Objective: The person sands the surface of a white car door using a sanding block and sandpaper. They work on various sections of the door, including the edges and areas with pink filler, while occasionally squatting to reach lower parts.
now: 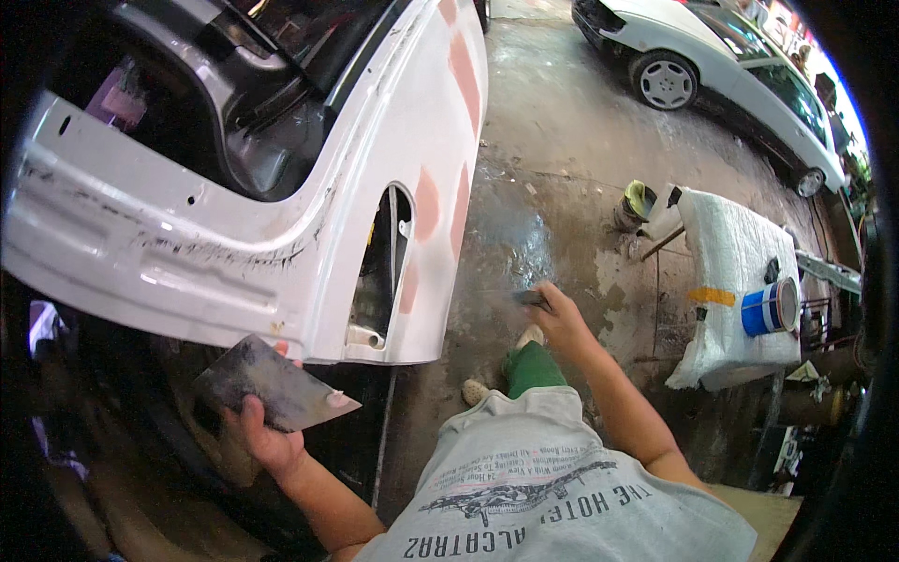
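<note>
My left hand [267, 442] is closed on a flat grey metal plate [267, 379], with the thumb pressed over its lower edge. A small dab of pink putty [337, 399] sits near the plate's right corner. Out over the floor, my right hand [554, 314] grips a small dark tool [526, 298] that looks like a putty spreader; its outline is blurred and partly hidden by the fingers. Ahead on the left stands a white car body [375, 122], apart from both hands. Several pink putty patches [426, 201] mark its panel, some beside the oval opening [382, 267].
To the right, a stand draped in white wrap [730, 234] carries a blue can [766, 311]. An open can [637, 201] with a yellowish rim stands beyond it on the worn floor [562, 150]. Another white car [721, 66] is parked at the far right.
</note>
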Motion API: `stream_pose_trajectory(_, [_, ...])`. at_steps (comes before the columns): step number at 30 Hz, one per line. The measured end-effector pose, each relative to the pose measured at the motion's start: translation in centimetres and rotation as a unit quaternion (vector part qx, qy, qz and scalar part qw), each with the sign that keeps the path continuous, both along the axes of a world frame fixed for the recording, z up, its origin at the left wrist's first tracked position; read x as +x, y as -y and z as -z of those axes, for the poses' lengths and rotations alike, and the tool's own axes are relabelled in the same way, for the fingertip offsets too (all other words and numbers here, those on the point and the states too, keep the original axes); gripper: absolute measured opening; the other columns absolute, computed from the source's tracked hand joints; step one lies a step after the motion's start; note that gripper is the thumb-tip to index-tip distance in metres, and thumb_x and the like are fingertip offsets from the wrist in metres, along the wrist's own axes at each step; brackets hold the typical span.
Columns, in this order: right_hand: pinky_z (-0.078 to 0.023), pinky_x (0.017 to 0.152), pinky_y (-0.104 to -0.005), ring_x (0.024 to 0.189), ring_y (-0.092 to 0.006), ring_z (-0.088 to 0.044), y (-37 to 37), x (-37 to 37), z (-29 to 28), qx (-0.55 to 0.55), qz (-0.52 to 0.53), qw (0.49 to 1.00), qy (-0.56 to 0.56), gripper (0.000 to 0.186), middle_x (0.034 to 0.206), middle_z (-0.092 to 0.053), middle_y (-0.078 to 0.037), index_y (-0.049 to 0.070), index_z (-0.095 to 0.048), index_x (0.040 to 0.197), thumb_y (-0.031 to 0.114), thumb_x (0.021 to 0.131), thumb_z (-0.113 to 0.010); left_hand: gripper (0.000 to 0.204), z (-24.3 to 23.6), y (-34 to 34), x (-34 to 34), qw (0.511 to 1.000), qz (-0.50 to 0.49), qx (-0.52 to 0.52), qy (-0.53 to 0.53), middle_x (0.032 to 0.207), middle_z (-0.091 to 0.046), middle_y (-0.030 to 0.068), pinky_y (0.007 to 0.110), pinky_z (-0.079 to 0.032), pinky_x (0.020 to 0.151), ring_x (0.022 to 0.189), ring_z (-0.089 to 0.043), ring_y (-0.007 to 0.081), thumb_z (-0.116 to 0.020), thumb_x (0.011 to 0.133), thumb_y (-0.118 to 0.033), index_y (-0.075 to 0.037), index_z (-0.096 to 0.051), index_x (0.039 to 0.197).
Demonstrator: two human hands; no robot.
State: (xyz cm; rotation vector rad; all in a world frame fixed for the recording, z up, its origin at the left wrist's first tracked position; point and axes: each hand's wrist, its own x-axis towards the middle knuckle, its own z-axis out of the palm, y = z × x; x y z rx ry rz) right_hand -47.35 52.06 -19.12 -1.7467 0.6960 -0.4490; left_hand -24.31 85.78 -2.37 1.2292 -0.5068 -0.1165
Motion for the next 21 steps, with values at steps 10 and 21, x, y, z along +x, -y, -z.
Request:
stream_pose_trajectory(10, [-0.050, 0.088, -0.0475, 0.102, -0.0425, -0.063, 8.8, 15.3, -0.3, -0.184, -0.011, 0.981, 0.065, 0.033, 0.110, -0.064, -0.021, 0.005, -0.053, 0.120, 0.005, 0.088, -0.062, 0.074, 2.4, 0.3, 3.4, 0.998, 0.007, 0.058, 0.015, 0.137, -0.052, 0.0344, 0.054, -0.044, 0.107, 0.133, -0.048, 0.0480, -0.059, 0.094, -0.039, 0.008, -0.035, 0.146])
stream_pose_trajectory(21, [-0.051, 0.080, -0.0446, 0.088, -0.0352, -0.064, 13.2, 22.5, 1.1, -0.400, -0.052, 0.910, 0.098, 0.030, 0.099, -0.063, -0.013, 0.007, -0.058, 0.113, 0.009, 0.084, -0.066, 0.057, 3.1, -2.3, 3.6, 0.998, 0.002, 0.010, 0.056, 0.117, -0.063, 0.0270, 0.044, -0.063, 0.085, 0.113, -0.064, 0.0389, -0.055, 0.098, -0.038, 0.011, -0.051, 0.127])
